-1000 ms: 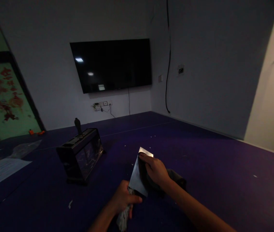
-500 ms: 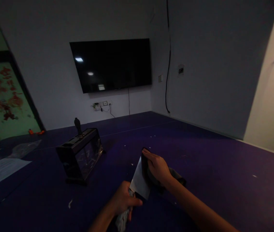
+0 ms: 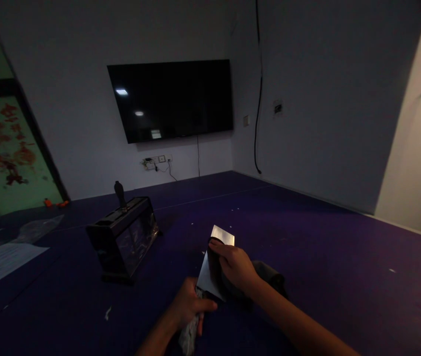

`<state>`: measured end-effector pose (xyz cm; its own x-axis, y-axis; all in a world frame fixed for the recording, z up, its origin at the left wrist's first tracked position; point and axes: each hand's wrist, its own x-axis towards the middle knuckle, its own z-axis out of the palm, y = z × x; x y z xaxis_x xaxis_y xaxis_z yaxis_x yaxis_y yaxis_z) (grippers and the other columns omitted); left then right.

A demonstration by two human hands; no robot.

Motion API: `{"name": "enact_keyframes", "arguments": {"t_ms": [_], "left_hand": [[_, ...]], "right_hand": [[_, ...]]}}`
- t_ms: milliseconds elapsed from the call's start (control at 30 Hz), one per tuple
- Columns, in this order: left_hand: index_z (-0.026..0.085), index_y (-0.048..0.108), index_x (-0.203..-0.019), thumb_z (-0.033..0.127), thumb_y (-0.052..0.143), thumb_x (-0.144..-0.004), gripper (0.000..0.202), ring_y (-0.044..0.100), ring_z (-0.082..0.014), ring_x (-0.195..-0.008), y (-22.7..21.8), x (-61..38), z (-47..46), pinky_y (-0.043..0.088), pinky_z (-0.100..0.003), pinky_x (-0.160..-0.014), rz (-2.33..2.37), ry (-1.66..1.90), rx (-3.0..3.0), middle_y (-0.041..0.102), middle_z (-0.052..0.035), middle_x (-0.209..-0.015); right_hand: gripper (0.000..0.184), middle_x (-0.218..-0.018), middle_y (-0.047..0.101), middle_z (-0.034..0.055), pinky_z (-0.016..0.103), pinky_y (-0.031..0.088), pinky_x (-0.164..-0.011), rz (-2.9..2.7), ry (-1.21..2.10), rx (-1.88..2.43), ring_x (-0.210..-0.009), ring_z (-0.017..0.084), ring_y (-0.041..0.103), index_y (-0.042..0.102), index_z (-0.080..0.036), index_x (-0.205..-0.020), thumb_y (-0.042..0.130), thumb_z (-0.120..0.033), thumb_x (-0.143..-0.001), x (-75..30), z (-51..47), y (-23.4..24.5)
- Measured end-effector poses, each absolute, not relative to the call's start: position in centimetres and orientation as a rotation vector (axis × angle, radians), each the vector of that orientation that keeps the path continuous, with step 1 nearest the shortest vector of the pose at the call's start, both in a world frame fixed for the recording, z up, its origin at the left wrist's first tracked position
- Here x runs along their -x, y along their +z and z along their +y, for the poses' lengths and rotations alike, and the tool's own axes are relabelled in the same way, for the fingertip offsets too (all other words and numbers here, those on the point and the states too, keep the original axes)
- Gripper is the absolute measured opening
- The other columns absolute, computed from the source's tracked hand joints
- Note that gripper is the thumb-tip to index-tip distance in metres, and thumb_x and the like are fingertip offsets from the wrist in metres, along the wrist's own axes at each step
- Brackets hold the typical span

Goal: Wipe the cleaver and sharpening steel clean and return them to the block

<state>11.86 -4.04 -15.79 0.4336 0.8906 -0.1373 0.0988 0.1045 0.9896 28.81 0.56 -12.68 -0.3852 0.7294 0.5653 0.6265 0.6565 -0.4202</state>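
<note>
My left hand point(image 3: 191, 307) is closed round the pale, wrinkled wrapping of the handle of a cleaver point(image 3: 206, 274). The broad silver blade points away from me and tilts to the right. My right hand point(image 3: 236, 264) presses a dark cloth point(image 3: 265, 274) against the blade, its fingers hiding part of the metal. The cloth's loose part hangs to the right, behind my wrist. Bare metal shows at the blade's far end and along its left side.
To the left stands a black knife block point(image 3: 128, 232) with clear sides and a dark handle point(image 3: 119, 194) sticking up from it. Printed paper point(image 3: 6, 262) and clear plastic point(image 3: 39, 228) lie farther left. White scraps point(image 3: 108, 312) dot the purple tabletop point(image 3: 329, 277).
My right hand and the cloth have slid down the blade towards me, baring its far end. My left hand has hardly moved.
</note>
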Motion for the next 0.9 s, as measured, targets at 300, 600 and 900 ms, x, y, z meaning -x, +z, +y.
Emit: {"name": "enact_keyframes", "arguments": {"t_ms": [300,600,900], "left_hand": [[0.013,0.050,-0.058,0.026,0.071,-0.047,0.027,0.044,-0.0108,-0.025,-15.6,-12.2,-4.1,0.035,-0.020,-0.028,1.032,0.832,-1.268,0.044,0.0071,-0.037],[0.012,0.053,-0.059,0.024,0.067,-0.050,0.021,0.043,-0.0115,-0.024,-16.0,-12.3,-4.2,0.030,-0.019,-0.026,1.080,0.917,-1.200,0.046,0.0052,-0.034],[0.012,0.053,-0.058,0.025,0.069,-0.049,0.022,0.043,-0.0119,-0.024,-16.2,-12.2,-3.9,0.030,-0.019,-0.025,1.054,0.916,-1.199,0.047,0.0046,-0.034]], "right_hand": [[0.050,-0.117,0.055,0.0054,0.027,0.043,-0.088,-2.189,0.183,0.940,-0.102,0.016,0.055,0.058,-0.017,-0.111,0.037,-0.002,-0.067,-28.4,-0.3,-12.4],[0.052,-0.116,0.056,0.0039,0.026,0.045,-0.084,-2.274,0.240,0.820,-0.097,0.015,0.058,0.059,-0.020,-0.110,0.037,-0.002,-0.066,-27.8,-1.1,-12.5],[0.052,-0.116,0.056,0.0027,0.029,0.046,-0.082,-2.288,0.208,0.852,-0.093,0.016,0.060,0.059,-0.021,-0.109,0.037,-0.003,-0.066,-27.8,-1.2,-12.5]]}}
